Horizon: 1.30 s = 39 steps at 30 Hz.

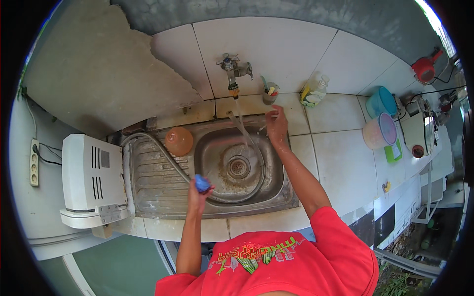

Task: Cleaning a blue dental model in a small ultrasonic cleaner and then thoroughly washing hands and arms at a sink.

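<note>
My left hand is closed around a crumpled blue thing, maybe a sponge or cloth, over the near left rim of the metal sink. My right hand is raised beside the basin's far right corner, close to a small cup holding brushes. Its fingers are loosely bent and apart, with nothing visible in them. Water runs from the tap into the basin around the drain. A grey hose curves across the draining board and loops inside the basin.
An orange translucent container stands on the draining board. A white appliance borders the sink's left. A soap pump bottle stands behind, right of the tap. Farther right on the tiled counter are a blue tub and a lidded pink container.
</note>
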### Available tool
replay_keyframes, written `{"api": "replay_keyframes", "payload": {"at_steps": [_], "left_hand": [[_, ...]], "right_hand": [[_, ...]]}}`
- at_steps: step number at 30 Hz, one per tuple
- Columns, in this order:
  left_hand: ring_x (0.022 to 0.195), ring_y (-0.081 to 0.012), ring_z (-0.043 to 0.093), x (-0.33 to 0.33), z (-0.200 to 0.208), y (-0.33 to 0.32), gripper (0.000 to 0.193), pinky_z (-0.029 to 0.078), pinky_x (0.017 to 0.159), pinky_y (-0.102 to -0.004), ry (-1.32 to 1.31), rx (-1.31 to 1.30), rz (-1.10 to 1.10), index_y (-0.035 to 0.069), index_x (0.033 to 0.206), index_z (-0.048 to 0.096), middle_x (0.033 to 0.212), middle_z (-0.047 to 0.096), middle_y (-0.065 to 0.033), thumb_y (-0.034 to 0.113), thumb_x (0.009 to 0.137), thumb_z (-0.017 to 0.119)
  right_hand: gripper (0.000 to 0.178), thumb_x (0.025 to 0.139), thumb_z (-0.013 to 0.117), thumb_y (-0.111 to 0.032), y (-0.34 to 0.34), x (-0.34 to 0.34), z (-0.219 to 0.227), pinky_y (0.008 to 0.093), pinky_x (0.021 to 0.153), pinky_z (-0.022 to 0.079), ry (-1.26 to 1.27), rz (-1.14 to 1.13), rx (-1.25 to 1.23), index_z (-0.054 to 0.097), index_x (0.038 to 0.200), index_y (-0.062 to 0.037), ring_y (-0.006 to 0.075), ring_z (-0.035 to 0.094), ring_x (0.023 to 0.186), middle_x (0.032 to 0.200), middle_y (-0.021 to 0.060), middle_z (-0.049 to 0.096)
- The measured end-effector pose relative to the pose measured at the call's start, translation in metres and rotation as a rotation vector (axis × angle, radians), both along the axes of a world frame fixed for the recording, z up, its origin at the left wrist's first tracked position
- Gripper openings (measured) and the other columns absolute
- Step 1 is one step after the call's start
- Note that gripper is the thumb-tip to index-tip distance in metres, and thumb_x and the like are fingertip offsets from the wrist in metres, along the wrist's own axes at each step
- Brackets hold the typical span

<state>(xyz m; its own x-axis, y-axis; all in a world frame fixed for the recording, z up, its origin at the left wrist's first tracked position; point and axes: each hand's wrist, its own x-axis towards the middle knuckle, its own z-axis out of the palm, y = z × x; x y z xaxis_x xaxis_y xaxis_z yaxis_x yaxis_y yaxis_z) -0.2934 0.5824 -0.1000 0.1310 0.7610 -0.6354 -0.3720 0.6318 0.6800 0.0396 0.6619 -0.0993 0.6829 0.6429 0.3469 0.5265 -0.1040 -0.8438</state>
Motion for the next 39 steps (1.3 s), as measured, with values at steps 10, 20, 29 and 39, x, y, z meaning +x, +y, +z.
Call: {"api": "replay_keyframes", "payload": {"at_steps": [10,20,29,39], "left_hand": [[0.083,-0.0187,0.061,0.172,-0.004,0.111,0.038,0.053,0.072,-0.0319,-0.238,-0.021,-0.482,0.008,0.102,0.052,0.088,0.060,-0.0073,0.043,0.088,0.057],[0.081,-0.0243,0.060,0.203,-0.042,0.145,0.049,0.054,0.072,-0.0370,-0.472,-0.060,-0.265,0.006,0.103,0.052,0.090,0.060,-0.0128,0.053,0.092,0.042],[0.075,-0.0260,0.058,0.190,-0.086,0.132,0.034,0.049,0.065,-0.0370,-0.552,-0.244,-0.130,0.007,0.091,0.053,0.081,0.061,-0.0099,0.037,0.095,0.036],[0.089,-0.0375,0.055,0.195,-0.099,0.122,0.053,0.051,0.078,-0.0488,-0.636,-0.465,0.012,-0.002,0.110,0.046,0.100,0.053,-0.0209,0.044,0.096,0.022]], "right_hand": [[0.023,0.087,0.061,-0.016,0.024,0.053,0.046,0.0335,0.063,0.047,-0.217,0.035,0.212,0.054,0.104,-0.0022,0.0204,0.058,0.076,0.090,0.0103,0.057],[0.020,0.092,0.048,-0.023,-0.048,-0.028,0.009,0.0450,0.060,0.046,-0.107,0.289,-0.418,0.058,0.089,-0.0064,0.0416,0.059,0.067,0.072,0.0220,0.060],[0.025,0.092,0.047,-0.026,-0.068,-0.051,-0.022,0.0515,0.062,0.048,-0.137,0.467,-0.548,0.060,0.085,-0.0061,0.0429,0.059,0.069,0.074,0.0231,0.061],[0.018,0.086,0.054,-0.018,-0.078,-0.041,-0.043,0.0430,0.061,0.048,-0.011,0.288,-0.481,0.067,0.093,-0.0085,0.0389,0.061,0.072,0.078,0.0205,0.062]]}}
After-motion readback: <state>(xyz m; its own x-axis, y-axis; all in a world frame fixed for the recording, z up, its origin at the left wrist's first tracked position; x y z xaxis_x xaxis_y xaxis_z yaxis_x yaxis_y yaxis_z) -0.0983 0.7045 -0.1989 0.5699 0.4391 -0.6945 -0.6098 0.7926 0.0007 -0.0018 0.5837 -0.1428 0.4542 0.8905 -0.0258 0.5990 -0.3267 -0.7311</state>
